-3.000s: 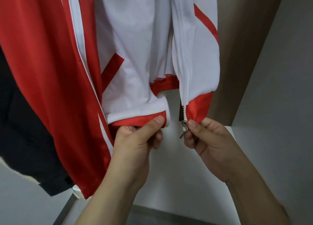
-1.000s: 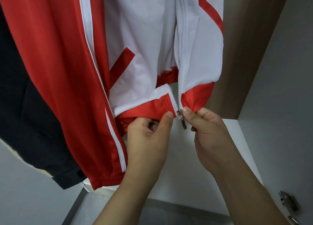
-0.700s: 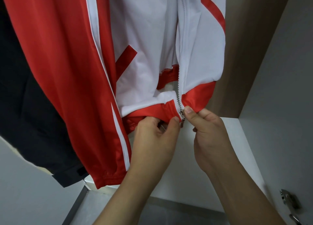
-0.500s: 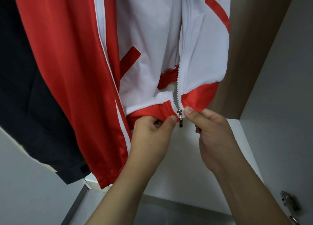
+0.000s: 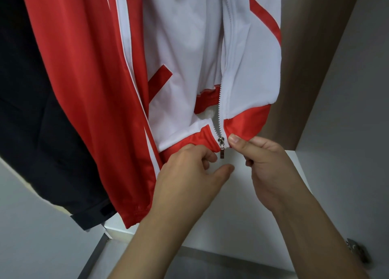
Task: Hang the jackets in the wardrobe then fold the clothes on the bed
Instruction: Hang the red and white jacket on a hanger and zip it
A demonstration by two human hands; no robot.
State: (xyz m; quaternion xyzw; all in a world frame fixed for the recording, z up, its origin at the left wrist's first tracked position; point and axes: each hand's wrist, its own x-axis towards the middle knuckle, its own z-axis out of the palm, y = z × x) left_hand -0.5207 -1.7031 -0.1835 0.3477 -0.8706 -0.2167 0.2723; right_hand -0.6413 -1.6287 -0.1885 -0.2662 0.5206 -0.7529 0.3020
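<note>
Fingers (image 5: 242, 146) of right hand (image 5: 271, 169): pinching red hem (image 5: 244, 123) of jacket (image 5: 189, 47). Left hand (image 5: 189, 173): fingers curled, gripping hem at 9 o'clock of zipper pull (image 5: 221, 149).

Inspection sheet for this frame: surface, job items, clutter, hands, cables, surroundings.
Surface: white shelf under the hems.
Job items: red-white jacket hanging, front unzipped, zip slider at the hem; dark jacket hanging to its left.
Clutter: nothing seen.
Hands: left hand at the left hem, thumb free; right hand pinches the right hem beside the slider.
Cables: nothing seen.
Surroundings: wardrobe wall; metal hinge lower right.
</note>
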